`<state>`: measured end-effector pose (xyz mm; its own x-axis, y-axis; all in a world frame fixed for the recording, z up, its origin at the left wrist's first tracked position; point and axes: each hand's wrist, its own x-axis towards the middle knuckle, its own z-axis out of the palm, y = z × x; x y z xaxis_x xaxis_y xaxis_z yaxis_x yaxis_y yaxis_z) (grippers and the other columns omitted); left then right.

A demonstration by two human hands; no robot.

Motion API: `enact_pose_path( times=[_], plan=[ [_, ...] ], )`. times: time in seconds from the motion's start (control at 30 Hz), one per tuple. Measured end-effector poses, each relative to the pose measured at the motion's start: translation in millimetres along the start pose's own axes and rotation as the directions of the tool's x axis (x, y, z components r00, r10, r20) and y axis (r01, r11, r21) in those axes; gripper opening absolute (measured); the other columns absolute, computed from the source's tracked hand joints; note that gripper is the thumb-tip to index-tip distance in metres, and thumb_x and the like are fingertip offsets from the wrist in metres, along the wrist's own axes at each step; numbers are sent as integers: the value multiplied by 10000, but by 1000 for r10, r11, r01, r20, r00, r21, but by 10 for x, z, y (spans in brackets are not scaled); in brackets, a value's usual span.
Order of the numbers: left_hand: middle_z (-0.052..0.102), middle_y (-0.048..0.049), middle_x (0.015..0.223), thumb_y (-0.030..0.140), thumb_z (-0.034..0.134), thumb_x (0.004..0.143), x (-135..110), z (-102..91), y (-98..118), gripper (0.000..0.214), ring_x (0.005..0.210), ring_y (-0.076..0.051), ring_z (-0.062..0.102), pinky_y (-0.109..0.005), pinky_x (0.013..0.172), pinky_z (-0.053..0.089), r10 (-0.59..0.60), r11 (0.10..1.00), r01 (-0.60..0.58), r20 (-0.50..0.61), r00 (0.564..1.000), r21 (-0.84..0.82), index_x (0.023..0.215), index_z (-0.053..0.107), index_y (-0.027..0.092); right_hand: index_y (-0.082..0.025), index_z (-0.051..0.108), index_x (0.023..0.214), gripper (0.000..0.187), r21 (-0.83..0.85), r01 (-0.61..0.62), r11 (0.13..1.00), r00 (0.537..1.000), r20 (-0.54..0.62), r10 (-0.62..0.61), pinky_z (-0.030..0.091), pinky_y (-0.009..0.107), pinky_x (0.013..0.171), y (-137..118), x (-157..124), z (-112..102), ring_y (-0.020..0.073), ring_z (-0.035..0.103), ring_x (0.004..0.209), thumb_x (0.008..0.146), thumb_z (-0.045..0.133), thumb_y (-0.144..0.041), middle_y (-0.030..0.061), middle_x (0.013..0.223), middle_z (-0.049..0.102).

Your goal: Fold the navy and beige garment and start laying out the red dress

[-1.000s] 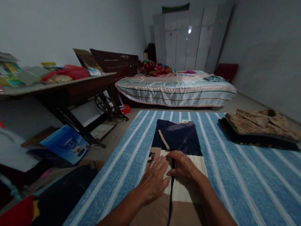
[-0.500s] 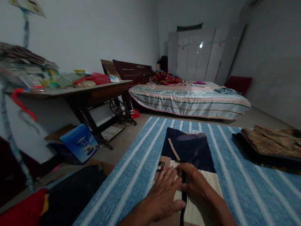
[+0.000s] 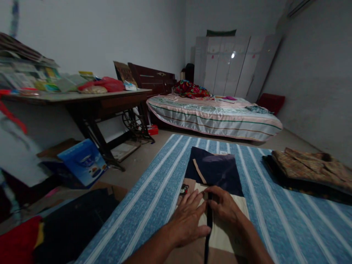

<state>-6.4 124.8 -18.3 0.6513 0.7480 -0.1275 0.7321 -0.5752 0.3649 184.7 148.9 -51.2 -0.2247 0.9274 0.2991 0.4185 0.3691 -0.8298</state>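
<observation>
A shirt (image 3: 214,165) with a navy top part, a cream band and tan below lies flat on a blue-and-white striped cloth. A dark strip runs down its front, and a small bear patch (image 3: 184,189) sits at its left. My left hand (image 3: 188,218) rests flat on the cream and tan part, fingers stretched and thumb out toward the dark strip. My right hand (image 3: 224,205) is bent over the upper end of that strip, thumb and forefinger curled on the fabric there. Its other fingers are partly hidden.
Folded brown patterned clothes (image 3: 310,168) lie on the striped cloth (image 3: 154,198) at the right. Dark and red clothes (image 3: 74,220) are at lower left, near a blue box (image 3: 84,163). A sewing-machine table (image 3: 107,96) stands left; a bed (image 3: 214,115) stands beyond.
The view has turned slightly, so the scene sits a little further left. Both hands stay at the same place on the shirt, with the right thumb shifted slightly at the dark strip.
</observation>
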Motion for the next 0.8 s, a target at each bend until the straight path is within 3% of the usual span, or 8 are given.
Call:
enact_pose_path(
  times=[0.1,0.2,0.4,0.8],
  plan=[
    [161,-118,1563,442,618,782,13,-1,-6,834,1436,-323,60,-542,1141,117,6,1000,-6,6,1000,-4,1485,222,233,-187,642,873,152,-68,121,990,985,-118,-128,471,303,749,-79,18,71,185,607,822,796,512,-176,55,861,661],
    [159,-124,1563,441,622,775,29,-3,-7,858,1434,-324,75,-541,1145,115,9,1000,-9,11,1000,-2,1491,202,223,-189,613,857,152,-202,233,951,965,-72,-252,446,275,730,-152,40,159,167,583,793,849,463,-172,52,825,644],
    [233,-96,1548,420,596,797,50,-16,4,682,1435,-322,80,-549,1147,103,-9,999,8,23,1000,47,1416,377,233,-192,589,883,172,-441,163,883,986,47,-158,408,264,741,-122,59,238,172,556,806,860,427,-136,53,853,627],
    [235,-128,1543,432,569,823,42,-7,22,652,1435,-319,78,-552,1141,114,-5,996,5,-1,1000,86,1404,387,199,-193,601,893,164,-461,115,880,992,7,-126,394,251,750,-47,57,274,173,555,833,832,466,-122,40,866,629]
  ],
)
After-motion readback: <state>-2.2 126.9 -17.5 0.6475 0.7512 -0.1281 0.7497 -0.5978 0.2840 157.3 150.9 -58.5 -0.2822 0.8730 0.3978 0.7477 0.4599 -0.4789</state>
